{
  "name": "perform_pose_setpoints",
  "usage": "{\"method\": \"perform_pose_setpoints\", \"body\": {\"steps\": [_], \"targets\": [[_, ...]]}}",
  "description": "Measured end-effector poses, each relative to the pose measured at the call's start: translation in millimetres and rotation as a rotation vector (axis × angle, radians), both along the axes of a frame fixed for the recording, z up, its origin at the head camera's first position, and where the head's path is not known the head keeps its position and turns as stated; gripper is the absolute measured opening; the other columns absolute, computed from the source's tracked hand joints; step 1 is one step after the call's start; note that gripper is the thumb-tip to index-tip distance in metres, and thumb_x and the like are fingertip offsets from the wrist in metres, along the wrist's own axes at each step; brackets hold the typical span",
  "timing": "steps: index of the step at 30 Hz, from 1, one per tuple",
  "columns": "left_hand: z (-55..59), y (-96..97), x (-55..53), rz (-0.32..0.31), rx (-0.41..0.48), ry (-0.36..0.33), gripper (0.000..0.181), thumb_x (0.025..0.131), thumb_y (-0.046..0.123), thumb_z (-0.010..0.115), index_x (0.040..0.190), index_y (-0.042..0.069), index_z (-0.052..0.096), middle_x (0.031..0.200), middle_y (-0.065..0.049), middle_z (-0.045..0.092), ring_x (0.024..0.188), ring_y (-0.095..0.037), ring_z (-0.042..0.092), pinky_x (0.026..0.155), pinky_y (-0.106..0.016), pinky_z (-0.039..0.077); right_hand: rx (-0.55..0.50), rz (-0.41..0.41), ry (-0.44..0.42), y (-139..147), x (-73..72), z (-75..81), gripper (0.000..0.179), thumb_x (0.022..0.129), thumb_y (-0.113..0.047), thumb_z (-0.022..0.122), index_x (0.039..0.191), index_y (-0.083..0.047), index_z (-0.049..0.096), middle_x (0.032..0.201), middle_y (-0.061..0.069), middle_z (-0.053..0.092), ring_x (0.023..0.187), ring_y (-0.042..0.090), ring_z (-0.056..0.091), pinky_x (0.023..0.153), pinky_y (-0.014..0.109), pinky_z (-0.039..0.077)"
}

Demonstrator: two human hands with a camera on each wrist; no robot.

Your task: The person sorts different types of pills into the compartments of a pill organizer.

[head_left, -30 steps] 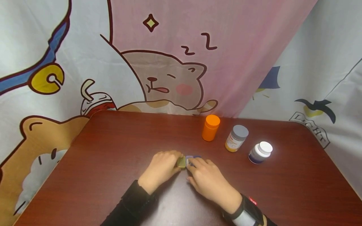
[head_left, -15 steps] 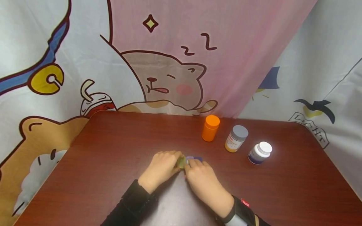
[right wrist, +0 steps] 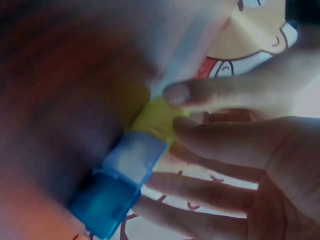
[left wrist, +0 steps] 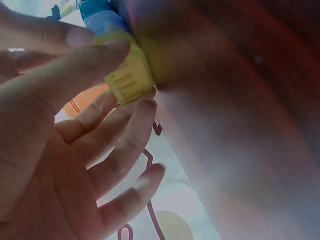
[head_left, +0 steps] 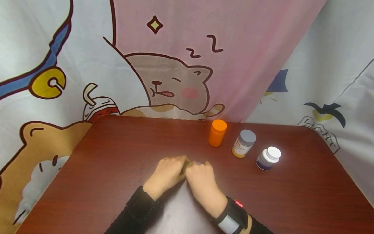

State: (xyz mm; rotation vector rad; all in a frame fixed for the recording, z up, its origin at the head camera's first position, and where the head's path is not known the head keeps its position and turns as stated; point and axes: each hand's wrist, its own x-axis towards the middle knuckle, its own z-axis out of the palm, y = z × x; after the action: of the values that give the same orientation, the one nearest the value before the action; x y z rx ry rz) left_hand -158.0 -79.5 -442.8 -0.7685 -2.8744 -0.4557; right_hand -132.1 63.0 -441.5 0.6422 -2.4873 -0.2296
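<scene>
A small pill organizer (right wrist: 134,157) with a yellow, a pale purple and a blue compartment is held low over the table between both hands. My left hand (head_left: 168,172) pinches its yellow end, thumb on one side and fingertips at the ribbed end, as the left wrist view shows. From the other side my right hand (head_left: 202,182) grips it; the thumb lies at the yellow compartment and the fingers reach behind the purple and blue ones. In the head view the hands hide most of the organizer. Its lids look closed in the right wrist view.
Beyond the hands stand an orange bottle (head_left: 217,133), a grey-lidded jar (head_left: 244,144) and a white pill bottle (head_left: 268,158), in a row toward the right. The reddish-brown table (head_left: 122,143) ends at a printed cartoon curtain (head_left: 175,39).
My right hand has moved left along the pill organizer toward the left hand, covering the purple and blue compartments in the head view. My left hand has stayed in place.
</scene>
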Motion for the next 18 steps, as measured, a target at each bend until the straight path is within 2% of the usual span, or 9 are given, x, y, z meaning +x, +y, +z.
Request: {"method": "perform_pose_setpoints", "body": {"steps": [3, 7, 12, 18], "targets": [[1.8, -0.3, 1.0, -0.003, 0.008, 0.018, 0.02, 0.084, 0.015, 0.083, 0.1, 0.014, 0.07, 0.092, 0.0, 0.075, 0.081, -0.022, 0.073, 0.069, -0.04, 0.058, 0.049, -0.019, 0.057, -6, 2.3, -3.1, 0.017, 0.073, -0.011, 0.081, 0.066, -0.015, 0.066, 0.058, -0.002, 0.059, 0.051, 0.011, 0.055, 0.05, 0.026, 0.038], [2.7, 0.0, 1.5, -0.007, 0.021, 0.018, 0.017, 0.084, 0.011, 0.081, 0.096, 0.014, 0.07, 0.087, 0.002, 0.071, 0.076, -0.019, 0.07, 0.063, -0.037, 0.055, 0.08, -0.04, 0.051, -12, 3.2, -2.5, 0.022, 0.072, -0.01, 0.082, 0.062, -0.018, 0.064, 0.056, -0.004, 0.056, 0.051, 0.009, 0.052, 0.049, 0.025, 0.038], [2.1, -0.5, 1.6, -0.014, 0.06, -0.007, 0.02, 0.082, 0.006, 0.081, 0.098, 0.015, 0.074, 0.091, 0.002, 0.072, 0.08, -0.019, 0.071, 0.066, -0.037, 0.057, 0.122, -0.063, 0.026, -17, 2.0, -1.8, 0.028, 0.07, -0.015, 0.084, 0.057, -0.024, 0.061, 0.053, -0.01, 0.055, 0.049, 0.007, 0.052, 0.051, 0.024, 0.037], [0.6, -0.6, 1.2, -0.002, 0.081, -0.012, 0.022, 0.082, 0.005, 0.079, 0.1, 0.015, 0.076, 0.095, 0.001, 0.075, 0.084, -0.021, 0.073, 0.069, -0.04, 0.058, 0.138, -0.046, 0.006, -20, 1.1, -2.7, 0.023, 0.073, -0.019, 0.083, 0.059, -0.025, 0.065, 0.054, -0.008, 0.06, 0.051, 0.007, 0.054, 0.055, 0.025, 0.037]]}}
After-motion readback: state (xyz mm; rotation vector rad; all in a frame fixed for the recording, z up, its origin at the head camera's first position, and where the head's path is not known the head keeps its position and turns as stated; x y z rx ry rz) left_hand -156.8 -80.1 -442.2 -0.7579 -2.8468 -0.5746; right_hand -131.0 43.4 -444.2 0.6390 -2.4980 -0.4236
